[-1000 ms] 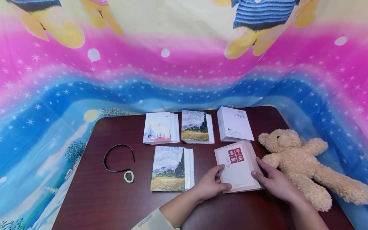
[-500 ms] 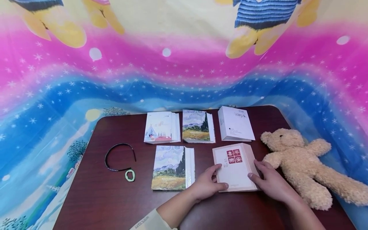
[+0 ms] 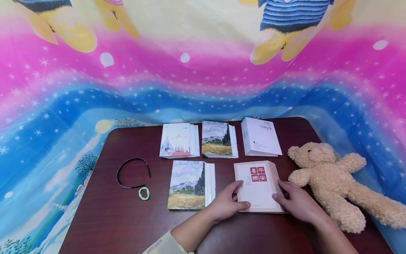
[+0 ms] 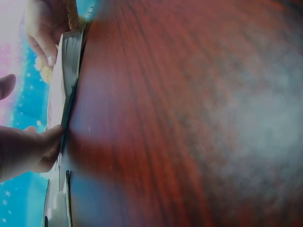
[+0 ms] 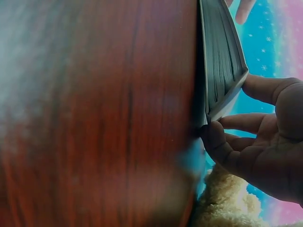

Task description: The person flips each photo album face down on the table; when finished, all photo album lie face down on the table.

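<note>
Cream album [image 3: 261, 195] at the counter [image 3: 104, 225], just left of the teddy bear [image 3: 330, 176]; can't tell from here whether it sits fully flat. Left grip [image 3: 226, 201] pinches the edge farther from the bear, thumb over the cover. Right grip [image 3: 296, 201] is clamped on the spine, the side toward the bear, thumb at its top edge, fingers along the side and below. White album [image 3: 261, 137] left of the bear's head and farther back; landscape album [image 3: 187, 183] well out to the bear's left. Handling, my guess: middling weight, heaviest at the thick spine; covers stiff, pages loose enough to fan; smooth but not very slippery, corners could scuff. Best hold: spine plus opposite edge, both covers caught together.
</note>
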Demonstrator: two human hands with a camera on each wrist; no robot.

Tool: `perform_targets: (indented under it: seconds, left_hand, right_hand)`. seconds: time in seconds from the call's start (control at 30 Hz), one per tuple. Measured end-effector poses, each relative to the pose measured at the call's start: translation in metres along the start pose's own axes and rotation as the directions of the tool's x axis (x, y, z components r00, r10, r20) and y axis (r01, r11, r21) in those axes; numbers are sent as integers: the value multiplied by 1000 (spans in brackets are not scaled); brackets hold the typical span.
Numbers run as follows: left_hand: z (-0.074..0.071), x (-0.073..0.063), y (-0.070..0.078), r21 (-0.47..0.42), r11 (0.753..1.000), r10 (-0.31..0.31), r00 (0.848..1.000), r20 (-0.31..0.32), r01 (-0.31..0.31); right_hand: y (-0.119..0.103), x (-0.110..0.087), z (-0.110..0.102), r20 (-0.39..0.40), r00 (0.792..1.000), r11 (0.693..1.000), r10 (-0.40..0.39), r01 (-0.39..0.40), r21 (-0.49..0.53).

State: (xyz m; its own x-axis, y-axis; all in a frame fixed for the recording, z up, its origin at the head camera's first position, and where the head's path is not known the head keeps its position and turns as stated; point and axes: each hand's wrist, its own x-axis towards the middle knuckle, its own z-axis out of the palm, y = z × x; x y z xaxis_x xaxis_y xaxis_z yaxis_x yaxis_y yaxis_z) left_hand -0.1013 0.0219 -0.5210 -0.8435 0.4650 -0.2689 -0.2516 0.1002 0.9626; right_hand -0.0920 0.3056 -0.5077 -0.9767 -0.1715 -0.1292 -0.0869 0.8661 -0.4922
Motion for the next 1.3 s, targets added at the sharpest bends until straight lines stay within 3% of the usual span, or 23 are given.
perform_targets:
  seconds: [0.47, 0.83, 1.3]
  left_hand:
    - [-1, 0, 2, 59, 998, 19, 1000, -1, -18]
    - [-5, 3, 1, 25, 999, 25, 999, 31, -26]
    - [-18, -3, 0, 69, 997, 19, 998, 54, -23]
  right_hand:
    - [0, 4, 2, -17, 999, 999, -37, 36, -31]
    - [-7, 5, 2, -48, 997, 998, -67, 66, -12]
    - [-35, 12, 3, -127, 986, 993, -109, 114, 34]
